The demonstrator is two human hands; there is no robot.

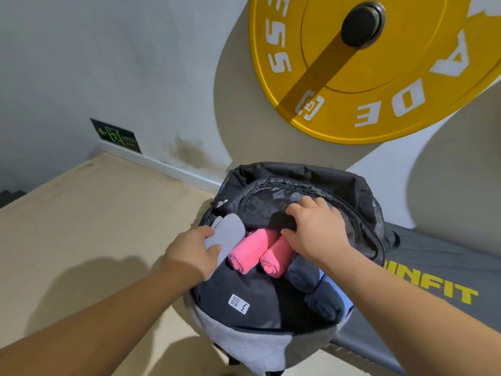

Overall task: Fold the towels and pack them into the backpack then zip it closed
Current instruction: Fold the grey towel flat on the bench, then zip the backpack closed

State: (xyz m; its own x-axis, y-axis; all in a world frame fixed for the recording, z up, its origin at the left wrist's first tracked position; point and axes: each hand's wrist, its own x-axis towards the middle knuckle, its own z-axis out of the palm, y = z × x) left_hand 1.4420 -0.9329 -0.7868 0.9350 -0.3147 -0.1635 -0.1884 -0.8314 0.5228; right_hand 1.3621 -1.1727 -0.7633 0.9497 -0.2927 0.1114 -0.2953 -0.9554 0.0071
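Gripping a grey rolled towel [227,230] in left hand [193,252], pinching a dark edge of the open backpack [257,346] with right hand [315,232]

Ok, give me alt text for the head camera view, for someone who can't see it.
A left hand holds a rolled grey towel in an open backpack, beside two rolled pink towels and two dark blue towels, while the right hand grips the backpack's inner lining. A yellow weight plate is behind.
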